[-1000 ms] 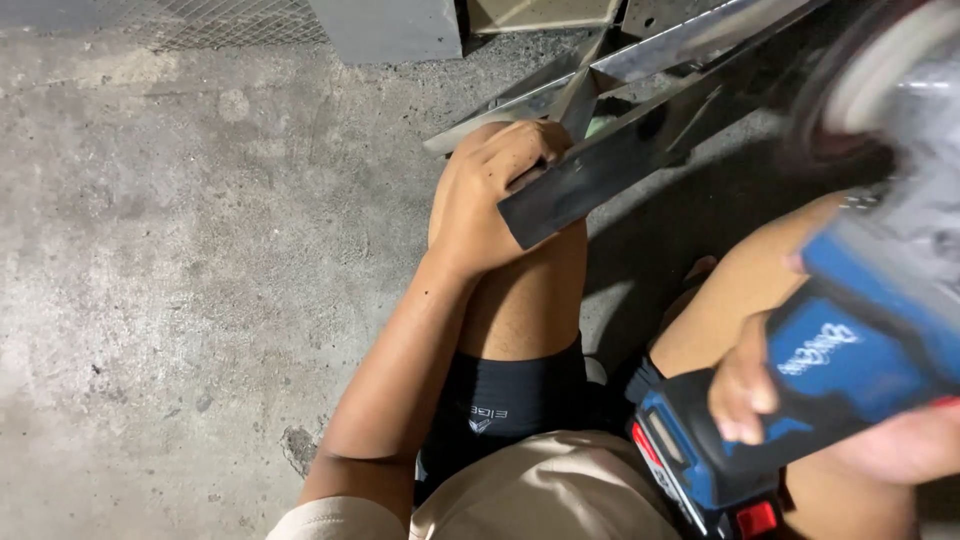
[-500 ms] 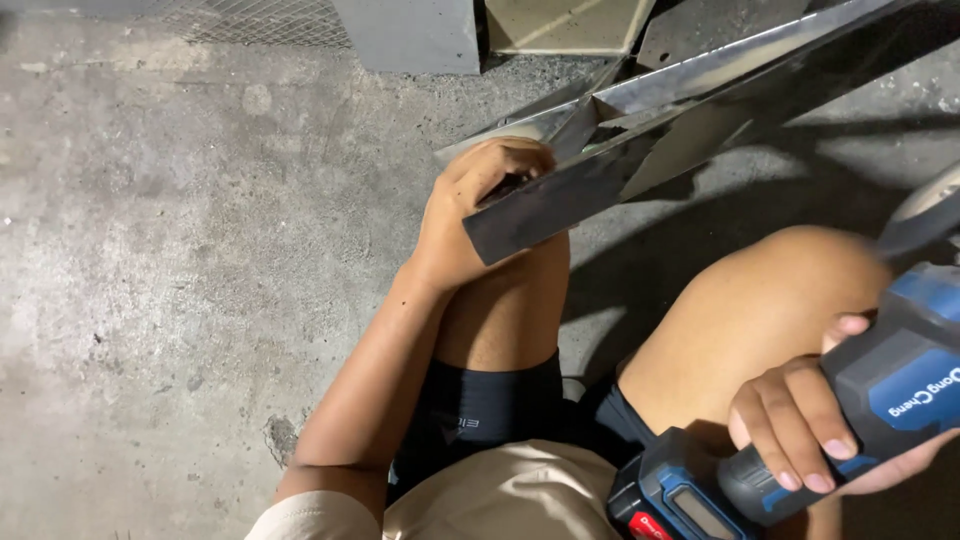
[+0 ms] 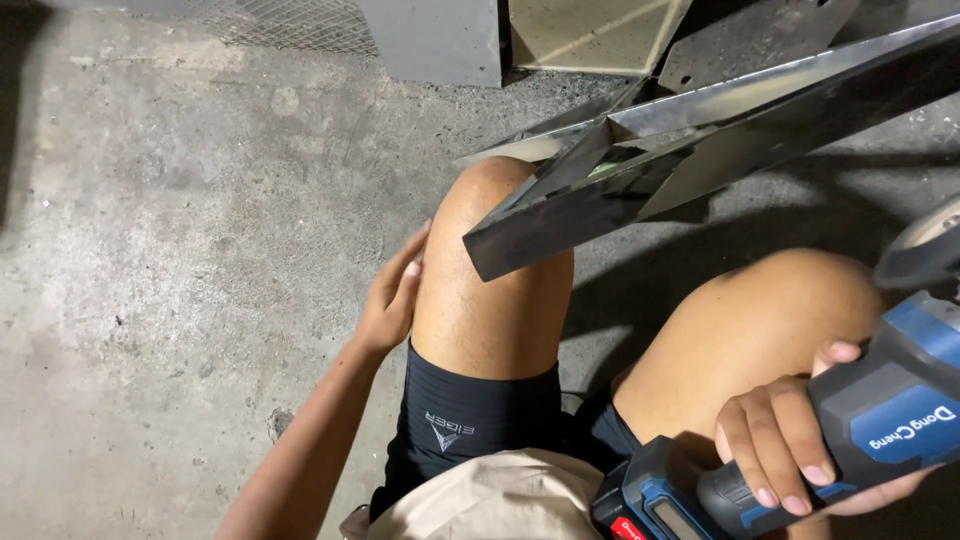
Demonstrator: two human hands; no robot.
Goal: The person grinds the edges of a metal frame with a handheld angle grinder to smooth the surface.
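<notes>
The rough grey concrete floor (image 3: pixel 180 250) fills the left half of the view and carries everything seen. Across the upper right runs a long shiny steel angle frame (image 3: pixel 700 130), made of several joined bars; its cut end rests above the person's left knee and the rest extends to the top right corner of the view. Behind it, at the floor's far edge, stand a grey metal box (image 3: pixel 430 40) and a pale flat panel (image 3: pixel 590 30).

The person is seated with both bare knees raised, wearing black shorts (image 3: pixel 470 420) and a beige shirt (image 3: pixel 500 500).

A blue and grey cordless angle grinder (image 3: pixel 880 410) sits at the lower right, beside the right knee, apart from the steel frame. Its battery end points to the bottom edge of the view; its disc end is cut off at the right edge.

The right hand (image 3: pixel 790 440) grips the grinder body, fingers (image 3: pixel 760 460) curled tight round it.

The left hand (image 3: pixel 392 295) lies flat against the outer side of the left knee, fingers together and extended, holding nothing.
</notes>
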